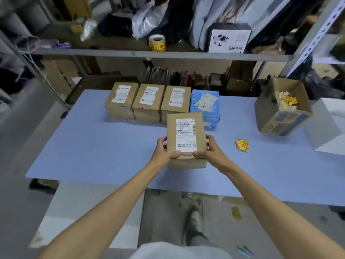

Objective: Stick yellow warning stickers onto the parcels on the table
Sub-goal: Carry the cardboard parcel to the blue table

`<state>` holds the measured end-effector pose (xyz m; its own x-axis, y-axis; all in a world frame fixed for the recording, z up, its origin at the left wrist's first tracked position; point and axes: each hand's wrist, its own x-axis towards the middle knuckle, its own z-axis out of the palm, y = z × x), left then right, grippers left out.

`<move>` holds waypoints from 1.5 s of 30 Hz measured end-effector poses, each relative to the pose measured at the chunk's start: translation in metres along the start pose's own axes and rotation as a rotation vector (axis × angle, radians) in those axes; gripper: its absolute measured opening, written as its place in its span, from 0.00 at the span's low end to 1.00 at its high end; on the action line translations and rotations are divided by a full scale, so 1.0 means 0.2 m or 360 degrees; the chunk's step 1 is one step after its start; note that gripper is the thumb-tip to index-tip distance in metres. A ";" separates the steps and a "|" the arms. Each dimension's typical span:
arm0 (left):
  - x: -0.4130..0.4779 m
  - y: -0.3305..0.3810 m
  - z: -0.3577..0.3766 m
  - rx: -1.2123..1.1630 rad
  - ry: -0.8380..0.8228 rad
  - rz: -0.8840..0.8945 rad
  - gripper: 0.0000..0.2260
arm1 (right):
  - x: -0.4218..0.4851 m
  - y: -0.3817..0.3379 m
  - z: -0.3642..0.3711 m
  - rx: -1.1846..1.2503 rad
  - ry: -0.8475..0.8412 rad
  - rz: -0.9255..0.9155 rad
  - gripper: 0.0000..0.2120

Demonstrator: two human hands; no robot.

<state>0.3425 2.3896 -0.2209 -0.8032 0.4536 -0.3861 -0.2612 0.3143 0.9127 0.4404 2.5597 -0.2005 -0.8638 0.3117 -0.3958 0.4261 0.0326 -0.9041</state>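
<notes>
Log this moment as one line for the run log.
left hand: grips parcel | right hand: grips parcel | stickers: loose on table, right of parcel | yellow sticker on parcel: none visible

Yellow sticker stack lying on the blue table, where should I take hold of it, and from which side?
Pinch the small yellow sticker stack at its near, fanned-out edge, coming from above and the left. It lies flat on the blue table, so probably only its splayed edges offer purchase.
</notes>
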 end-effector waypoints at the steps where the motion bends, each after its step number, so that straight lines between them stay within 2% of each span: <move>1: 0.03 -0.01 0.03 0.0010 0.0022 -0.0028 0.32 | 0.04 0.03 -0.03 -0.0001 -0.0006 0.0024 0.34; 7: 0.19 -0.06 0.18 0.0037 0.0054 -0.0162 0.33 | 0.20 0.17 -0.17 0.0018 -0.0052 0.0129 0.34; 11: 0.26 -0.10 0.24 -0.0005 0.0096 -0.0243 0.31 | 0.27 0.25 -0.22 0.0029 -0.0074 0.0144 0.34; 13: 0.30 -0.14 0.26 0.0008 0.0117 -0.0327 0.33 | 0.29 0.30 -0.23 0.0025 -0.0061 0.0171 0.35; 15: 0.32 -0.17 0.27 0.0017 0.0069 -0.0413 0.36 | 0.30 0.35 -0.23 0.0001 -0.0031 0.0178 0.36; 19: 0.38 -0.17 0.25 0.0031 -0.0017 -0.0433 0.33 | 0.31 0.37 -0.22 -0.0036 -0.0016 0.0185 0.40; 22: 0.45 -0.17 0.24 0.0085 -0.0031 -0.0386 0.34 | 0.35 0.35 -0.22 -0.0051 0.0053 0.0213 0.45; 26: 0.53 -0.14 0.22 0.0138 -0.0062 -0.0355 0.37 | 0.42 0.29 -0.19 -0.0154 0.0235 0.0157 0.38; 30: 0.57 -0.13 0.19 0.0174 -0.0124 -0.0325 0.35 | 0.46 0.27 -0.19 -0.0114 0.0180 0.0113 0.34; 35: 0.55 -0.17 0.20 0.0198 -0.0101 -0.0239 0.35 | 0.48 0.30 -0.22 -0.0086 0.0165 0.0077 0.35; 45: 0.55 -0.18 0.23 -0.0018 0.0006 -0.0110 0.35 | 0.48 0.33 -0.21 0.0052 0.0284 -0.0007 0.35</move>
<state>0.2895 2.4667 -0.3025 -0.7850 0.4281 -0.4478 -0.3222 0.3353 0.8853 0.3967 2.6310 -0.2915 -0.8029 0.4755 -0.3596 0.4110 0.0046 -0.9116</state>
